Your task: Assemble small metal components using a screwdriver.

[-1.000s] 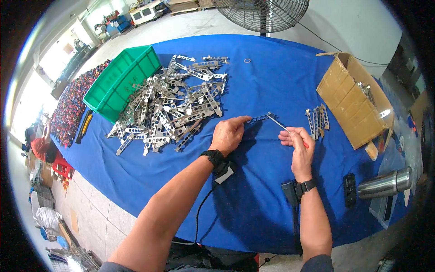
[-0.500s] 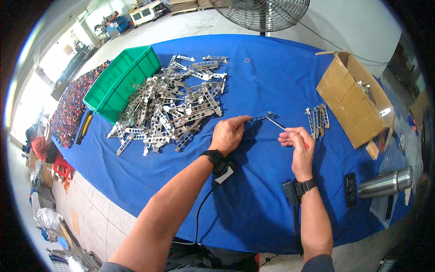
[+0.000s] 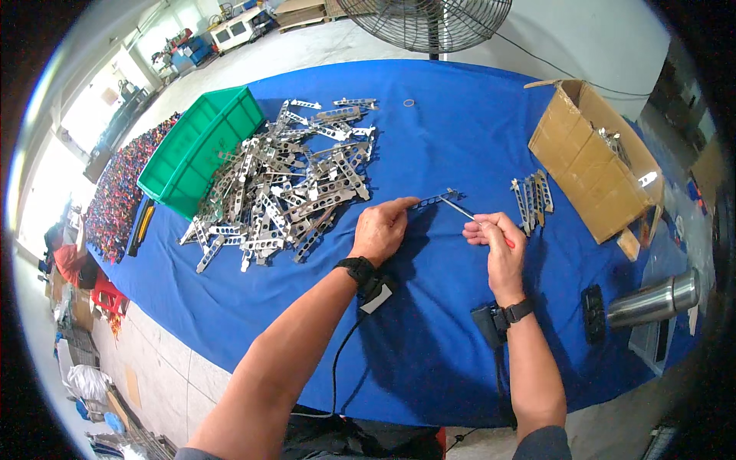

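Note:
My left hand [image 3: 379, 230] is closed, its index finger stretched along the left end of a flat metal strip with a row of round holes [image 3: 431, 202] on the blue cloth. In my right hand [image 3: 500, 238] is a thin-shafted tool with a red handle [image 3: 458, 208], like a screwdriver. Its tip meets the strip near the far right end. Most of the handle is hidden by my fingers. To the right of the strip, several similar metal strips [image 3: 530, 201] lie side by side. A large loose heap of such strips [image 3: 284, 184] spreads to the left.
A green plastic crate [image 3: 201, 149] stands tilted behind the heap. At the right are an open cardboard box [image 3: 586, 157], a steel flask [image 3: 654, 300] and a black device [image 3: 593, 314]. A rubber band [image 3: 409, 103] lies farther back; a fan [image 3: 433, 19] stands beyond the table.
The whole view has shifted slightly. The tool's tip sits a little farther left along the strip; my left hand keeps its hold.

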